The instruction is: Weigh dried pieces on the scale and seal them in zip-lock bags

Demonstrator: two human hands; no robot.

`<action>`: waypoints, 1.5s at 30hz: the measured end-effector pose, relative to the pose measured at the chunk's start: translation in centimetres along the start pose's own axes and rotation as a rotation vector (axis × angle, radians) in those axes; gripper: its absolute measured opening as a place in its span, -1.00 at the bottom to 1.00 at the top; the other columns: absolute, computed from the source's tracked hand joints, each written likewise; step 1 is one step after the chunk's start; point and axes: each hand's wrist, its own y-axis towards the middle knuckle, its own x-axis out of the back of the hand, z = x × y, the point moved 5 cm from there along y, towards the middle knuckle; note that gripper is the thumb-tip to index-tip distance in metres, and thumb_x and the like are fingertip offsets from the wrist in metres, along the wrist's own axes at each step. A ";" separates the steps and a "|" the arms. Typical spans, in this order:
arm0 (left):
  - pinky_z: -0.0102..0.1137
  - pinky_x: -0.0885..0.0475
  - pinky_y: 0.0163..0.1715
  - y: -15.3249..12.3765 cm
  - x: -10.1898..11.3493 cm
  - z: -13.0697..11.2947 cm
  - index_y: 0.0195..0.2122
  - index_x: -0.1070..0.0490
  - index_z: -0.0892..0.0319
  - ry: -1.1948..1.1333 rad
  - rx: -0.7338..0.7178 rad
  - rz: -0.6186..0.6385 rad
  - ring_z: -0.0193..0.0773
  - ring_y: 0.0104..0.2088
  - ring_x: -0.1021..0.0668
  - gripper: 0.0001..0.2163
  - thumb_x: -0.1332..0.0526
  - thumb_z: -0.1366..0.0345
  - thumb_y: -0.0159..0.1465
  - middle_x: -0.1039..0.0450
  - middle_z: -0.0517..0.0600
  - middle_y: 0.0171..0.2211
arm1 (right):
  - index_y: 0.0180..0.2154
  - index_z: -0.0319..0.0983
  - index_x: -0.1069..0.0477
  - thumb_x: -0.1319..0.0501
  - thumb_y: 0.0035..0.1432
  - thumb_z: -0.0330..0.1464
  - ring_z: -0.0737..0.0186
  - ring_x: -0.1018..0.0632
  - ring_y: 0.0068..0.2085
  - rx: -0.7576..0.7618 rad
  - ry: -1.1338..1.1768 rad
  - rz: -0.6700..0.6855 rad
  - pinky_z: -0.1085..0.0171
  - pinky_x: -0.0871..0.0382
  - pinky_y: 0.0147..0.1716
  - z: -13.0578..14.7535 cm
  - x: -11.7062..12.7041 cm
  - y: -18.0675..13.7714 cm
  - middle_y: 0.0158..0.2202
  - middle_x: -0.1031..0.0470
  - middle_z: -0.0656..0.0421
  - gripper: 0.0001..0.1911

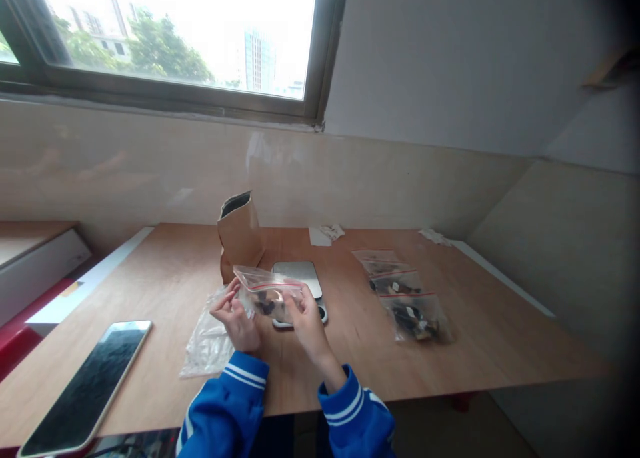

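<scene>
Head view, hands: the left hand (239, 321) and right hand (306, 321) hold a small clear zip bag (267, 293) between them, just above the counter (165, 278).
Left grip: fingers pinched shut on the bag's left top corner.
Right grip: fingers closed on the bag's right end, near the red seal strip.
Why held so: each hand takes one end, which probably keeps the seal line taut and level.
Bag contents: dark bits with some pale pieces; too small to identify.
Behind the bag: a small grey scale (299, 279) lies flat, just beyond the hands, partly hidden by them.
Paper pouch (239, 235): brown, upright, mouth open, standing behind the scale within easy reach.
Empty bags (207, 341): a loose clear heap lying just left of the left hand.
Filled bags (403, 295): three sealed ones in a row to the right, overlapping, well apart from the hands.
Phone (87, 385): screen dark, face up at the counter's left front edge.
Writing: no brand, label or text can be read anywhere.
</scene>
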 end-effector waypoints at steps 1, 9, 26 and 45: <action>-0.11 -0.25 0.07 0.1 0.1 -0.1 -0.15 -0.15 0.12 0.020 -0.017 0.008 -0.17 0.02 -0.45 -0.77 -0.08 0.11 0.29 -0.37 0.14 0.01 | -0.05 -0.23 -0.33 -0.19 0.16 -0.13 0.09 -0.55 -0.05 -0.005 0.017 -0.001 0.14 -0.43 -0.05 0.3 0.5 0.1 -0.07 -0.53 0.03 -0.60; -0.28 -0.38 -0.14 -0.1 -0.1 1.5 -0.09 -0.31 0.19 0.075 0.197 0.274 -0.19 -0.20 -0.51 -0.62 -0.13 0.00 0.23 -0.46 0.06 -0.21 | -0.01 -0.23 -0.43 -0.15 0.17 -0.05 0.05 -0.55 -0.02 0.001 0.025 0.093 0.05 -0.37 0.04 0.7 3.0 -0.8 -0.09 -0.56 0.02 -0.52; -0.42 -0.39 -0.55 -1.3 -0.5 1.3 -0.32 -0.45 0.16 0.226 0.185 0.561 -0.27 -0.52 -0.52 -0.71 -0.18 0.02 0.19 -0.54 -0.01 -0.46 | -0.21 -0.25 -0.46 0.00 0.26 -0.04 0.21 -0.56 -0.42 0.160 -0.338 -0.398 0.26 -0.42 -0.31 -3.4 8.9 -2.2 -0.49 -0.54 0.15 -0.55; -0.41 -0.46 -0.54 -1.0 0.4 1.2 -0.37 -0.44 0.18 0.198 0.239 0.386 -0.26 -0.51 -0.54 -0.67 -0.19 -0.02 0.16 -0.50 -0.02 -0.53 | -0.24 -0.27 -0.48 -0.03 0.28 -0.15 0.20 -0.56 -0.39 0.381 -0.526 -0.661 0.23 -0.43 -0.32 -2.9 9.2 -4.6 -0.41 -0.55 0.05 -0.63</action>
